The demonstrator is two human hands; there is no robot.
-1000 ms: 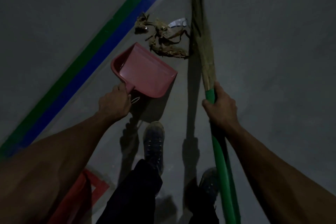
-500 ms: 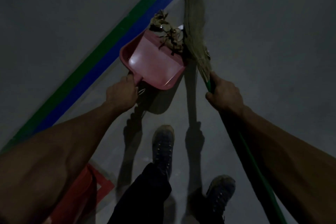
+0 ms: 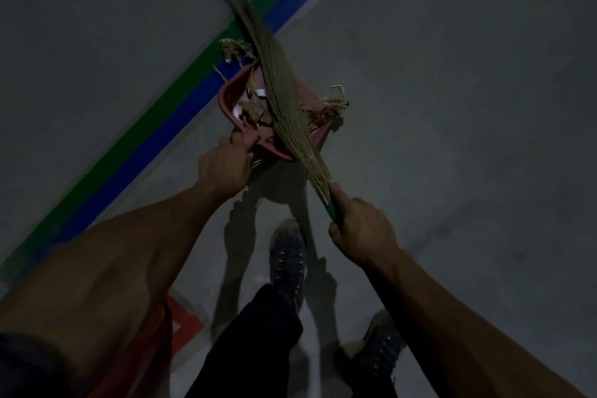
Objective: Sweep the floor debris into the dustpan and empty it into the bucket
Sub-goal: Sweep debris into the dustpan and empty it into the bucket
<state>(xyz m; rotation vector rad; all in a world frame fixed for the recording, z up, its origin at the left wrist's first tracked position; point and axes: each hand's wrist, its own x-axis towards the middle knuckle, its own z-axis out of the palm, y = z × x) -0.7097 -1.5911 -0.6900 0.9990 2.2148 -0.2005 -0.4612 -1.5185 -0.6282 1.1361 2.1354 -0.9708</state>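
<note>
Head view, only angle I've got, so here goes: the left hand [image 3: 224,166] is gripping the handle of the pink dustpan [image 3: 231,97], fingers curled round it, and the pan is sitting low with its open mouth pointing away from the person, which makes sense since that's the side the mess is coming in from. The right hand [image 3: 363,233] is wrapping tight around the green handle [image 3: 332,208] of the grass broom [image 3: 281,97], right where the bristles start, probably choking up for short, controlled flicks. The bristles are lying diagonally straight across the pan, pinning stuff in. Most of the dry leafy debris [image 3: 255,115] is already sitting inside the pan, but one clump [image 3: 235,48] is lying just past the far lip on the green and blue floor stripe [image 3: 168,119], and another bit [image 3: 328,105] is hanging over the pan's right edge, so I'd say the sweeping isn't quite finished. Room-wise, the grey floor [image 3: 468,107] to the right is looking wide open for swinging the broom. Something red [image 3: 145,342] is sitting near the bottom left by the person's arm, possibly the bucket, but it's too dark and cut off to tell. Shoes [image 3: 287,255] are standing just behind the pan.
</note>
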